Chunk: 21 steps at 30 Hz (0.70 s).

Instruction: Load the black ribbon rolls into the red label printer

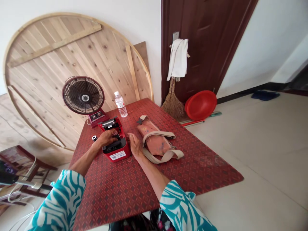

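Observation:
On the patterned red table stands a small red and black label printer with its lid raised and a white sticker on the near side. My left hand reaches into its inside from the left, fingers bent downward. Whatever those fingertips grip or press is hidden in the housing. To the right of the printer, my right hand rests close to its side, fingers stretched forward and nothing visible in them. Left of my left wrist lies a small roll, white-faced with a dark centre.
An orange-pink bag with beige straps lies right of my right hand. Behind the printer stand a dark red fan and a water bottle. A large round wooden board leans on the wall. A red basin sits by the door.

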### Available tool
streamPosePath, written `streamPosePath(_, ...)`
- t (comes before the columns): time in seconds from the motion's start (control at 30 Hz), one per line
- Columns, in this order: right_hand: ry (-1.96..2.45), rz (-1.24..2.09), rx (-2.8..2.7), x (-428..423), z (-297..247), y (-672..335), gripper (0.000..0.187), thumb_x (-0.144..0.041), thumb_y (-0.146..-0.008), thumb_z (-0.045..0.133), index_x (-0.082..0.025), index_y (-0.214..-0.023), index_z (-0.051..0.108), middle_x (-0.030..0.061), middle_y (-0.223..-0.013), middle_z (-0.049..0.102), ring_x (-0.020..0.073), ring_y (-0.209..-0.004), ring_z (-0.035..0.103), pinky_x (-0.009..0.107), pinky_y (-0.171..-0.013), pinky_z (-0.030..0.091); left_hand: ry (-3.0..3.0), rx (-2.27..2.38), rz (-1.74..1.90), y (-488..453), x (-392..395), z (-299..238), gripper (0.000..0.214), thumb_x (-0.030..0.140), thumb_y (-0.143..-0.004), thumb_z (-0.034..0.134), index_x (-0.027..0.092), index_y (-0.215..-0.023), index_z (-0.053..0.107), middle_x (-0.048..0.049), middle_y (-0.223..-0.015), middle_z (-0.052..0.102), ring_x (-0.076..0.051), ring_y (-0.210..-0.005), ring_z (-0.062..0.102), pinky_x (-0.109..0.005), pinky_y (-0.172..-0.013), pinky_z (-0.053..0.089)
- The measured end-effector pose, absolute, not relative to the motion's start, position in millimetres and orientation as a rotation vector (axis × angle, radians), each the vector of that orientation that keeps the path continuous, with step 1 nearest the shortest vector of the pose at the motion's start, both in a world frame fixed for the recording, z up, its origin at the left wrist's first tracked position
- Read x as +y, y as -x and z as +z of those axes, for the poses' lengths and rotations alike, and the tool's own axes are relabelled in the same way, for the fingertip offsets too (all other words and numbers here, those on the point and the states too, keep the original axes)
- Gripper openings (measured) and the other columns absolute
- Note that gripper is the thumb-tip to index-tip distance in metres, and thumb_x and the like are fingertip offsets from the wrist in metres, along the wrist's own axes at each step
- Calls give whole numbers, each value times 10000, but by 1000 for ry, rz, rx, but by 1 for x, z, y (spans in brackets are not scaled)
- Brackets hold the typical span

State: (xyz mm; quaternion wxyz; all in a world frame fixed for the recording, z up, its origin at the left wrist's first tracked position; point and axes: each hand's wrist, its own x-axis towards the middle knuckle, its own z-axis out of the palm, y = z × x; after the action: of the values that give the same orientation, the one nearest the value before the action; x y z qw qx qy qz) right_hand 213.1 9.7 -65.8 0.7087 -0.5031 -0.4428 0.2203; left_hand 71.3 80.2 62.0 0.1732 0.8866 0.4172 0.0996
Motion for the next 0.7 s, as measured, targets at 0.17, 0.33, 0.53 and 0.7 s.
streamPosePath(0.17, 1138, 525, -998, 10, -67, -215, 342, -408, -935, 367, -230, -1033, 642, 48, -1007, 719, 206, -938, 677, 366, -852, 525, -2507, 1086, 475, -63, 59, 78, 327, 209, -649, 673, 237, -975, 687, -38, -978, 702, -233, -908, 638, -342, -840, 479)
streamPosePath(0.33, 1095, 547, -1006, 9, -67, -216, 349, -424, -938, 360, -231, -1027, 637, 45, -966, 721, 200, -906, 677, 347, -811, 535, -2118, 1075, 857, -29, 31, 97, 380, 340, -672, 726, 206, -1019, 647, -35, -919, 695, -181, -786, 632, -300, -743, 499)
streamPosePath(0.53, 1157, 602, -1026, 3, -63, -218, 396, -452, -914, 350, -209, -1059, 627, 75, -1059, 698, 231, -999, 649, 389, -892, 499, -1527, 1216, 1243, 42, 0, 79, 551, 422, -491, 846, 171, -916, 600, -26, -816, 685, -174, -740, 647, -269, -670, 521)
streamPosePath(0.7, 1190, 620, -1043, -3, -56, -219, 429, -484, -882, 360, -196, -1055, 627, 91, -1063, 697, 242, -1006, 642, 388, -899, 490, -1415, 1366, 1359, 89, -11, 54, 566, 430, -462, 853, 154, -896, 618, -38, -810, 693, -203, -775, 664, -310, -722, 533)
